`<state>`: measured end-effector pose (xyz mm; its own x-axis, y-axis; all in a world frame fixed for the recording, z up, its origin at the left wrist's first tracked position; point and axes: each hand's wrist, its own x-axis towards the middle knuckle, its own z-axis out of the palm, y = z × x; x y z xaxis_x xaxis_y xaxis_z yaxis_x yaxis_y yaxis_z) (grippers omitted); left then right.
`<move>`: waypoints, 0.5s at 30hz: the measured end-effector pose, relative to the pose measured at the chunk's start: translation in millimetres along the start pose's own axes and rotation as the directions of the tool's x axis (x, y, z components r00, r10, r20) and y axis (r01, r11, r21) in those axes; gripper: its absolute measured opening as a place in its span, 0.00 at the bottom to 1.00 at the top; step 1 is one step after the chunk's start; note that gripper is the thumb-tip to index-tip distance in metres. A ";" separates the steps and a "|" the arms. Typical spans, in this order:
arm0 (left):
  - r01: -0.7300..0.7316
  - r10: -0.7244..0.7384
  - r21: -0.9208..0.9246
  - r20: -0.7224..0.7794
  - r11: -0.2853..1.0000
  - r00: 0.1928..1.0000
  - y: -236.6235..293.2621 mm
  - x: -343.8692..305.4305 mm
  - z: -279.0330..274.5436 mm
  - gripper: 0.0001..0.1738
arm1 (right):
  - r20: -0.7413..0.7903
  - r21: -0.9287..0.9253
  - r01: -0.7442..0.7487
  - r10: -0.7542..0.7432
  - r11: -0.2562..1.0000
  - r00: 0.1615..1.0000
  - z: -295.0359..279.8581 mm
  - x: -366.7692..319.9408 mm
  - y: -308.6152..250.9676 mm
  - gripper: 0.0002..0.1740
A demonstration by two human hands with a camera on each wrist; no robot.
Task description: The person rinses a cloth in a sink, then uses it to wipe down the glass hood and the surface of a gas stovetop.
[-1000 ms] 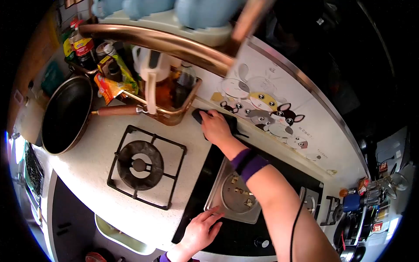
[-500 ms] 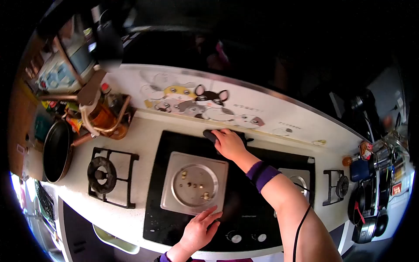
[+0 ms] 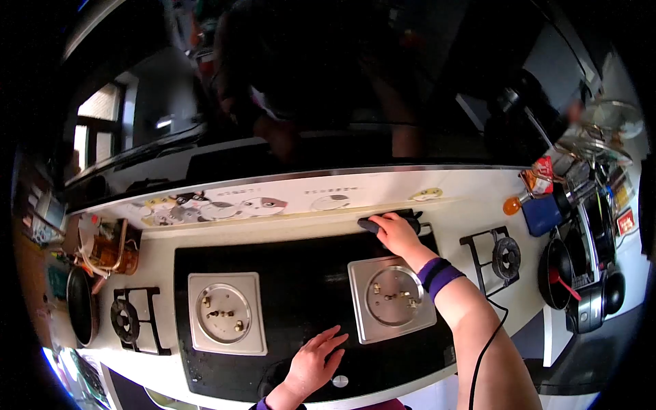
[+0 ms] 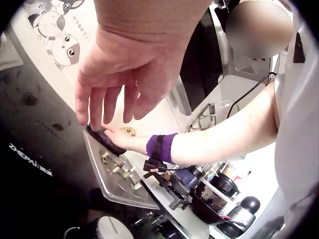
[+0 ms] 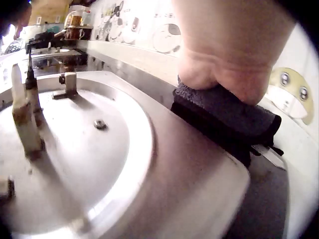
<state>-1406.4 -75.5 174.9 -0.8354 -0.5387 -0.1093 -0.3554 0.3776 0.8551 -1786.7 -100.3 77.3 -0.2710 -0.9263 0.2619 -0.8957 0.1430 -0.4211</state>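
Observation:
The right hand (image 3: pixel 398 236) rests on a dark grey cloth (image 3: pixel 370 225) at the back edge of the black glass hob (image 3: pixel 307 273), behind the right burner plate (image 3: pixel 360 301). In the right wrist view the folded cloth (image 5: pixel 224 112) lies under the palm; the fingertips are hidden there. The left hand (image 3: pixel 314 360) hovers over the front middle of the hob, fingers loosely spread and holding nothing. In the left wrist view the left hand (image 4: pixel 132 74) hangs with relaxed fingers.
Loose pan supports stand on the counter, left (image 3: pixel 142 321) and right (image 3: pixel 488 260). A frying pan (image 3: pixel 82 307) and bottle rack are at the far left; a blue container (image 3: pixel 544 216) and more pans are at the right. A black cable (image 3: pixel 486 342) hangs along the right arm.
The view has swung right along the hob. The right hand and cloth have moved right along its back edge, from the left end to behind the right burner. The left hand has also shifted right.

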 end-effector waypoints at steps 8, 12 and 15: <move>-0.030 0.029 0.006 0.064 1.000 0.997 36.7 18.1 31.6 0.19 | -0.276 -0.019 -0.211 0.198 0.977 0.941 -31.6 -41.0 109.2 0.16; -0.015 0.011 0.061 0.069 0.998 0.998 35.3 14.7 27.7 0.20 | -0.368 0.259 -0.509 0.571 0.821 0.733 -34.7 -42.9 111.6 0.14; -0.054 0.053 0.049 0.032 0.997 0.998 12.0 25.2 23.2 0.22 | -0.436 0.699 -0.317 0.734 0.641 0.521 -42.8 -30.2 69.6 0.19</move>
<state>-1441.4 -67.1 170.6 -0.8659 -0.4937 -0.0804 -0.3296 0.4424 0.8341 -1855.9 -47.5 77.2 -0.9521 -0.2257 0.2062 -0.2414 0.1413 -0.9601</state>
